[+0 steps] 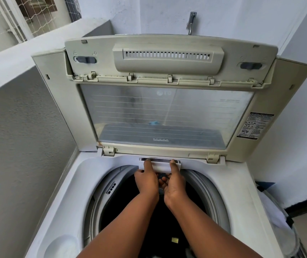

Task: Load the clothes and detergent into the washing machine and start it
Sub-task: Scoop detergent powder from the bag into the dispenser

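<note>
Both hands, left hand [146,180] and right hand [174,184] close together, are gripping the white detergent drawer [160,165] just beyond the dark clothes-filled drum [167,220] below them; pulling evenly should keep it from jamming.

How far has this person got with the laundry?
Done: the lid is up and dark clothes lie in the drum. In hand: both hands, left hand and right hand, grip the small white drawer at the tub's back edge, likely for detergent. Left: no detergent in view yet; lid still to close, machine to start.
</note>
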Available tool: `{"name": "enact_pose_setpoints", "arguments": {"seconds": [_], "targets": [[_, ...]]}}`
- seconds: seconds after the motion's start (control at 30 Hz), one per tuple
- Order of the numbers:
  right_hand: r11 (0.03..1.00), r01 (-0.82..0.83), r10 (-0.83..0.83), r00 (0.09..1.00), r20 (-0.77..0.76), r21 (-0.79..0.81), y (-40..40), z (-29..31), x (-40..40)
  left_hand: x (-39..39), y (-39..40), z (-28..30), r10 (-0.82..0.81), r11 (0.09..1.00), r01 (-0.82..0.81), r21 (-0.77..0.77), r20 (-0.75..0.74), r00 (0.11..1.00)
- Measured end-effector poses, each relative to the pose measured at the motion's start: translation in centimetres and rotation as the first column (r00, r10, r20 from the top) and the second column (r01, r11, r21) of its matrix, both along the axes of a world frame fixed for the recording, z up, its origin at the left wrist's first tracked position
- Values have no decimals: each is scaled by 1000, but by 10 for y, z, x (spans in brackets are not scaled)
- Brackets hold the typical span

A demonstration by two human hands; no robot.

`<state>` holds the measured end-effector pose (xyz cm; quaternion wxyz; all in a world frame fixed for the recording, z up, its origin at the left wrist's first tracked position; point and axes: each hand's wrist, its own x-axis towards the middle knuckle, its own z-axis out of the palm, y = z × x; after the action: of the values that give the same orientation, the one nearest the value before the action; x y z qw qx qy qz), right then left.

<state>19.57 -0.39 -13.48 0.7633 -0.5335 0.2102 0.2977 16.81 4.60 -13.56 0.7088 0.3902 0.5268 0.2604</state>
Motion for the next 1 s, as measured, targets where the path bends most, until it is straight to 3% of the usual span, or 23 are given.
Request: {"name": "enact_pose_setpoints", "arguments": {"seconds": [0.47,0.63,0.73,0.77,0.8,0.83,0.87,0.9,0.93,0.97,1.0], "targets": [[995,25,-23,999,-24,92,-30,19,-40,-40,-21,-1,-32,999,32,-14,8,999],[978,-163,165,986,1,-133,-42,28,-49,-61,-15,3,-176,982,168,-88,-86,981],[888,-287,333,940,74,-359,-51,34,-64,-92,-21,7,-329,939,343,16,-241,913],[845,-321,401,910,109,-428,-55,36,-71,-107,-23,10,-399,879,465,107,-370,839],[787,-360,481,867,132,-500,-60,39,-78,-123,-24,10,-453,753,631,188,-548,703],[706,-405,579,803,144,-581,-65,42,-85,-140,-26,7,-437,571,789,226,-730,526],[575,-428,699,699,148,-697,-73,45,-92,-158,-27,9,-365,373,905,204,-865,345],[386,-403,826,551,117,-829,-81,46,-98,-173,-27,11,-279,221,963,152,-937,212],[171,-311,926,375,45,-935,-90,46,-102,-186,-27,16,-217,132,987,91,-969,119],[-5,-171,976,212,-41,-985,-98,48,-106,-196,-27,24,-192,104,993,58,-978,77],[-107,-39,990,94,-110,-994,-104,49,-108,-202,-28,33,-184,107,993,53,-980,72]]}}
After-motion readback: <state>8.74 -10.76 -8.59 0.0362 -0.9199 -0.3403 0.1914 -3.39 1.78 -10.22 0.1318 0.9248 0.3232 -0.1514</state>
